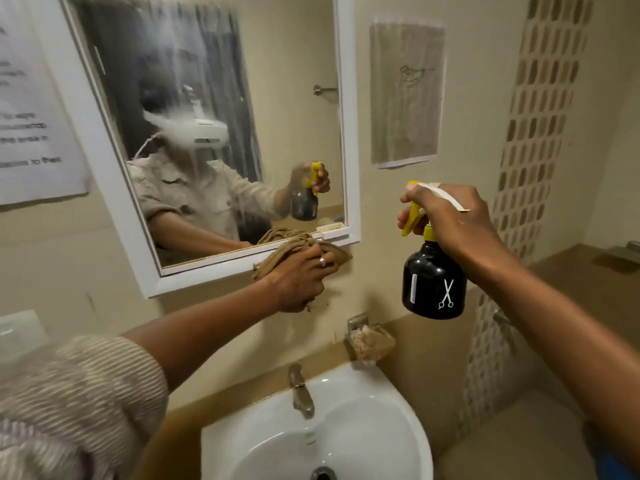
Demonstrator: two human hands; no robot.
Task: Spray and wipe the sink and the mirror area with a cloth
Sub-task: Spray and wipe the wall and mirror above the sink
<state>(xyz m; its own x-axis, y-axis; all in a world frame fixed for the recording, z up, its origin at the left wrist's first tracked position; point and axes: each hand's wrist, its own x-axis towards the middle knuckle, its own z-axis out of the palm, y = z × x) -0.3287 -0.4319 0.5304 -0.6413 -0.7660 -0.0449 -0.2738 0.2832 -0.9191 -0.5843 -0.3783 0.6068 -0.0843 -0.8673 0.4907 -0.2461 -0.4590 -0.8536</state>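
A white-framed mirror (pixel 221 109) hangs on the beige wall, its glass streaked and misted. My left hand (pixel 299 280) grips a bunched brown cloth (pixel 294 247) against the lower right corner of the mirror frame. To the right of the mirror, my right hand (pixel 450 220) holds a black spray bottle (pixel 433 282) with a yellow trigger, upright in the air, fingers round the trigger. The white sink (pixel 346 427) with a metal tap (pixel 301 389) lies below both hands.
A wall-mounted soap holder (pixel 370 337) sits above the sink's right side. Paper notices are stuck to the wall left (pixel 31 109) and right (pixel 407 91) of the mirror. A tiled strip (pixel 540 116) and a brown counter (pixel 588 282) fill the right.
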